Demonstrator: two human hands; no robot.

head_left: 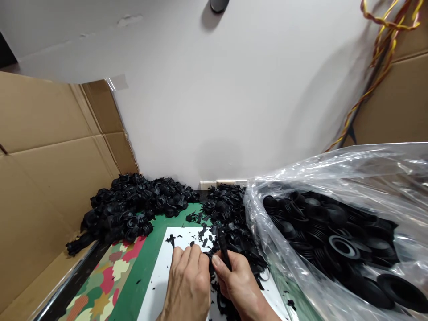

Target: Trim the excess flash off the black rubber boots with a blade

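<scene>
Here are the two hands, close together: the left hand (190, 278) curls its fingers downward, and whether it grips anything I cannot tell, while the right hand (240, 278) has a slim black stick (223, 249) clamped behind its thumb, tilted upward over the white sheet (155, 303). Black scraps litter that sheet, which lies on a green mat (132, 290) beside a patterned cover (100, 285). Over on the right, a clear plastic bag (281, 261) gapes around black rubber cups (310, 218). Farther back, one dark heap (133, 207) leans toward the cardboard (50, 125), and behind everything rises the pale wall (234, 89).
</scene>
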